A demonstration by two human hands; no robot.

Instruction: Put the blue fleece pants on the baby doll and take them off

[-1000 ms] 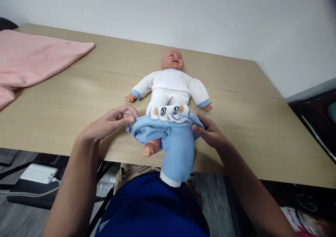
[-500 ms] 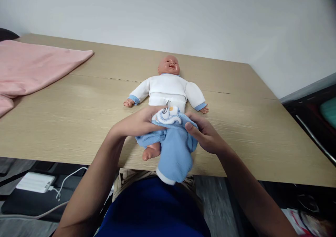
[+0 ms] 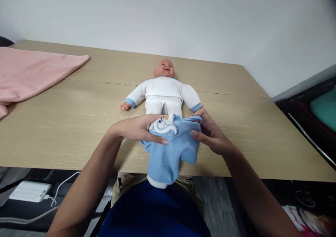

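A baby doll point(image 3: 164, 86) lies on its back on the table, head away from me, in a white top with blue cuffs and a white lower part. Over its lower legs I hold up a light-blue fleecy baby garment point(image 3: 168, 153) with a white and orange animal design and a white-edged end hanging past the table edge. My left hand point(image 3: 139, 128) grips its left side, thumb laid across the front. On the right, my right hand point(image 3: 210, 134) pinches the upper edge, thumb in front and fingers behind. The doll's feet are hidden behind the cloth.
A pink cloth point(image 3: 34, 71) lies at the left of the wooden table point(image 3: 249, 125). Below the front edge on the left is a white power bank point(image 3: 30, 191) with a cable. A dark framed object with teal fabric point(image 3: 325, 106) stands at the right.
The blue garment has been turned and spread wider between my hands, its right edge lifted. The doll's foot, visible before, is now covered. The view has shifted slightly.
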